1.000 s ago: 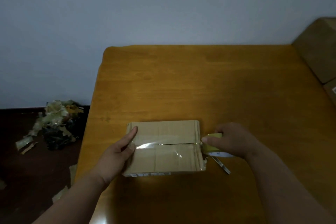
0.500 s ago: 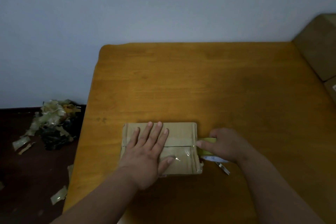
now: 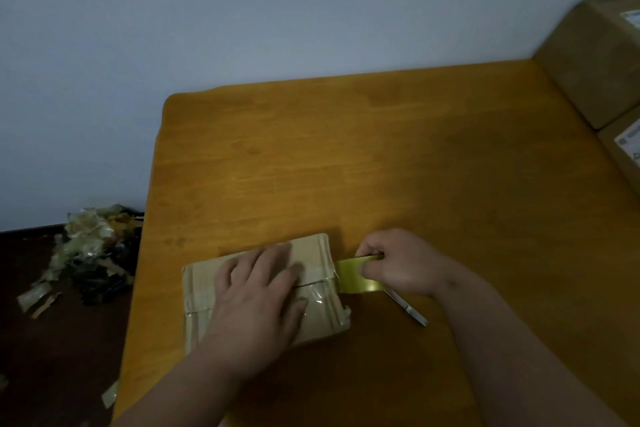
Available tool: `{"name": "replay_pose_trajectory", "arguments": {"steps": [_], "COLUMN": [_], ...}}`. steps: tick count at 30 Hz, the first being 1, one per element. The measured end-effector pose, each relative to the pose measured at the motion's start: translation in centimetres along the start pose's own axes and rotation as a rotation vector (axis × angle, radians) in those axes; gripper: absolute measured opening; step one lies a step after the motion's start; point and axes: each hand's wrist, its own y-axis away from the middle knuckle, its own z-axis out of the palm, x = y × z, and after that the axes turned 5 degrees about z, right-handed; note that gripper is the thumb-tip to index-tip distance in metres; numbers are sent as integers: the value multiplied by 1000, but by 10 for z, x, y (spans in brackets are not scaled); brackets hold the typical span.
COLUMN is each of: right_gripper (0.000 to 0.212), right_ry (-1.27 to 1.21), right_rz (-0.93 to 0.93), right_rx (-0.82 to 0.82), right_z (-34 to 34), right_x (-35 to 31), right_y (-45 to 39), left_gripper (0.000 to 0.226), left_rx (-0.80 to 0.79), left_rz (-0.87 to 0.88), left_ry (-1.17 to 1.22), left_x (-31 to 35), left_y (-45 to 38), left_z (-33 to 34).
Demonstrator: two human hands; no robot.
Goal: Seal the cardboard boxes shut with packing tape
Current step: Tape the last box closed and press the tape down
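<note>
Since half a second ago your right hand (image 3: 401, 262) has drawn away from the small cardboard box (image 3: 313, 319): the tape roll (image 3: 356, 277) it grips was tucked against the box's right edge, and now a short yellowish stretch of tape spans the gap from that edge to your curled fingers. Your left hand (image 3: 258, 295) has stayed flat on the lid, fingers straight and pressing, though they now lie closer together and reach farther along the centre seam. The box itself sits more askew than before, its right end turned away from you, near the front left corner of the wooden table (image 3: 381, 149).

Counting what you have here: one small box under your hands; two larger cardboard boxes (image 3: 595, 59) stacked at the table's far right edge, each with a pale label; one tape roll; one slim white-tipped tool (image 3: 408, 308) lying on the table just under your right wrist, possibly a knife or pen, the dim light makes it hard to say. On the dark floor to the left lies one heap of crumpled tape scraps (image 3: 90, 253), with a few loose pieces nearer you.
</note>
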Motion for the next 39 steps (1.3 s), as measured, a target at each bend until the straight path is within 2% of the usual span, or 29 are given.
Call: {"name": "replay_pose_trajectory", "arguments": {"steps": [2,5,8,13,16,19,21,24,31,35,39], "right_gripper": [18,11,10,13,19,19,20,20,24,33,38], "right_ry": [7,22,52,64,75,60,29,77,345,474,451], "right_rz": [2,3,6,22,27,5,13,14,-87,-80,-80], "right_rx": [-2,17,11,16,24,51,54,69,84,108,160], "right_z": [-1,0,0,-3,-7,-8,-7,-7,-14,-24,-23], "right_x": [-5,-8,-8,-9,-9,-4,2,8,5,9,16], "right_y": [-2,-5,-6,-4,-2,-7,-11,-14,-16,-22,-26], "left_gripper": [42,54,56,54,41,37,44,55,75,79,85], "left_rx": [18,-27,-94,-342,-489,-564,-594,-610,-526,-518,-530], "left_rz": [49,42,39,48,20,31,66,77,59,47,44], "left_ry": [157,463,554,560,552,463,337,160,46,62,132], "left_x": [9,22,27,27,27,29,30,33,35,33,31], "left_y": [-19,-50,-73,-93,-108,-121,-125,-124,-109,-104,-102], "left_z": [-5,-13,-15,-19,-26,-28,-28,-29,-24,-25,-25]}}
